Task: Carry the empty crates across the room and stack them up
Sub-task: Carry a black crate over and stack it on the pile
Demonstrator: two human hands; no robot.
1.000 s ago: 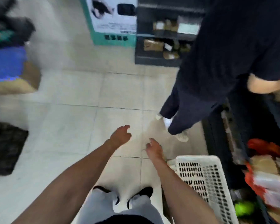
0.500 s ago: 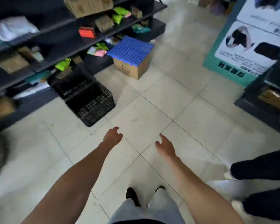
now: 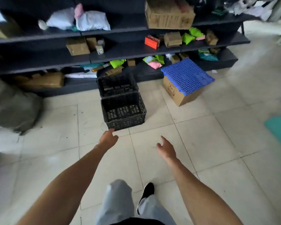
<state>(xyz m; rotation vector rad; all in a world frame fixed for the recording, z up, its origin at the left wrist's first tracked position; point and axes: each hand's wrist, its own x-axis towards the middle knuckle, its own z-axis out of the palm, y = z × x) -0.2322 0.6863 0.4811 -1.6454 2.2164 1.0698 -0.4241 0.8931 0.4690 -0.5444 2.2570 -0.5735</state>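
Head view: 2 black crates [image 3: 123,111] at 12 o'clock on floor [image 3: 217,143]; left hand [image 3: 108,139] loosely curled, right hand [image 3: 166,148] fingers apart, both empty.

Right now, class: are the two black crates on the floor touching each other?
Touching. The head view shows the near black crate butted against the far black crate, no floor visible between them.

Two black crates [image 3: 123,111] [image 3: 117,85] with lattice walls stand on pale cream floor tiles [image 3: 201,140] with thin grey grout lines. A bright blue perforated panel [image 3: 187,76] tops a brown carton [image 3: 177,93]. The shelves [image 3: 136,51] are dark grey, carrying lime green and pink packets, a red-orange box [image 3: 152,41], white bags and tan cartons. The trousers [image 3: 117,200] are light grey, the shoe [image 3: 147,192] black.
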